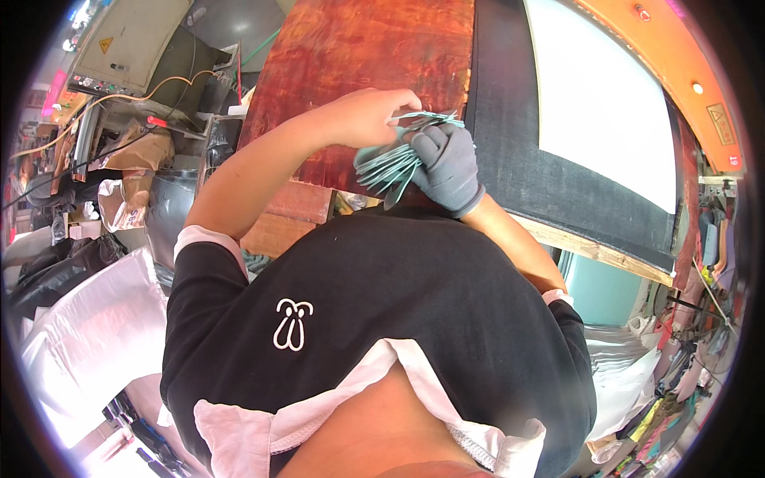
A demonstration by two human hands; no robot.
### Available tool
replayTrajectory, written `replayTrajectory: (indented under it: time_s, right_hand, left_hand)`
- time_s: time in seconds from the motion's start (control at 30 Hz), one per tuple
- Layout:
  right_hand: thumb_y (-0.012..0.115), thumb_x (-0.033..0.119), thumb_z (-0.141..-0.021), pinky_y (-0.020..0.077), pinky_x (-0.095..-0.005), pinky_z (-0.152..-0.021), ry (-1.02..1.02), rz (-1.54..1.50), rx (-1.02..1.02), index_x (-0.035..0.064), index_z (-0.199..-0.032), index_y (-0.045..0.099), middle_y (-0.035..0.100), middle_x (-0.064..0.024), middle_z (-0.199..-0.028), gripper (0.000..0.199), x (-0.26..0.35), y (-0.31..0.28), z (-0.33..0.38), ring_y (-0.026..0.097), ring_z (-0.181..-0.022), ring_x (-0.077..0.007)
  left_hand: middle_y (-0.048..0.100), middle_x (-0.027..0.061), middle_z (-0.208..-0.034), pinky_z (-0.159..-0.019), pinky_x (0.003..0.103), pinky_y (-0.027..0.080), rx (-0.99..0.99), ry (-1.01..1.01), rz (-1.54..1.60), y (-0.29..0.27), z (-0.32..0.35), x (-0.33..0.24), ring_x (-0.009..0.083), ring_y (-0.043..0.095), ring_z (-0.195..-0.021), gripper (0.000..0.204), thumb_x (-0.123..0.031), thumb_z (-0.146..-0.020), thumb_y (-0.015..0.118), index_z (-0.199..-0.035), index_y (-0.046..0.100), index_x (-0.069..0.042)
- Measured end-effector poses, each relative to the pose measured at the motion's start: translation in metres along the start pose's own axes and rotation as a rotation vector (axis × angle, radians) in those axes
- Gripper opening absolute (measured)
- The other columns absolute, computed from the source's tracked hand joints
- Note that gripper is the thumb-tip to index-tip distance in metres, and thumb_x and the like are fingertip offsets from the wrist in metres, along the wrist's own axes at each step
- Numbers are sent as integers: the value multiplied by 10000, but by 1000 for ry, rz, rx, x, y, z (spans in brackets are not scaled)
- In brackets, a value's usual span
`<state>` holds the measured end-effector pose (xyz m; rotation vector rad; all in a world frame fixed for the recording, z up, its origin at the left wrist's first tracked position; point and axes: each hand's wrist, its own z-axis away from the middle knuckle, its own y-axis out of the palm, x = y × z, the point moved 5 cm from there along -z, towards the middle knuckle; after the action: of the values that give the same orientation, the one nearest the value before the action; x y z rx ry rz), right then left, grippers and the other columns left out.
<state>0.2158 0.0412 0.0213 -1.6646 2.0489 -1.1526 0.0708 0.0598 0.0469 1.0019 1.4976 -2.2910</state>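
Premises: a workshop, apparently a small factory floor. Evidence: a grey electrical cabinet (pixel 119 49) with a warning triangle, upper left; an orange machine frame (pixel 692 76) with a red button (pixel 642 13) and hazard label (pixel 719 123), upper right; a worn red-brown worktop (pixel 358 52), top centre; plastic-wrapped goods (pixel 100 319), left.

One bare hand (pixel 368 118), one gloved hand (pixel 451 169), one teal bunch (pixel 388 164) upper centre, one white sheet (pixel 610 95) upper right.
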Motion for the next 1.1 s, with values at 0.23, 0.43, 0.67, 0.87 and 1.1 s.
replayTrajectory:
  time_s: [0.23,0.43,0.67,0.87,1.1]
  right_hand:
    - [702,164,-628,403,-381,-673,12,-39,-23,89,-953,564,566,-64,-828,361,-2,1,-1,516,-726,-283]
    - [697,135,-614,394,-378,-685,88,-61,-5,82,-958,556,566,-67,-850,375,-5,2,4,514,-738,-287]
    - [659,119,-581,416,-411,-662,84,-59,50,78,-894,542,564,-86,-821,336,-2,0,2,541,-759,-305]
    - [653,114,-565,414,-422,-687,-61,20,-63,85,-850,540,560,-73,-805,308,4,-9,-4,542,-778,-281]
    - [671,159,-662,422,-389,-719,-48,-66,89,95,-871,545,585,-80,-920,252,-1,4,4,558,-808,-287]
  left_hand:
    - [600,81,-1047,-901,312,410,-141,63,138,-19,-3,8,176,550,-1037,302,-23,-847,505,-1148,514,-42]
    - [582,44,-996,-879,283,403,-136,71,146,-41,-2,8,128,528,-947,292,-28,-845,502,-1136,518,-36]
    - [568,33,-1017,-883,288,412,-287,52,79,-74,-4,15,126,527,-954,346,-66,-847,517,-1193,516,-61]
    - [573,39,-995,-894,299,412,-80,-45,-106,-76,-12,28,139,541,-948,310,-88,-857,510,-1166,525,-58]
    - [553,28,-1008,-880,291,416,-143,126,26,-82,-8,18,124,524,-964,348,-33,-840,507,-1185,503,-76]
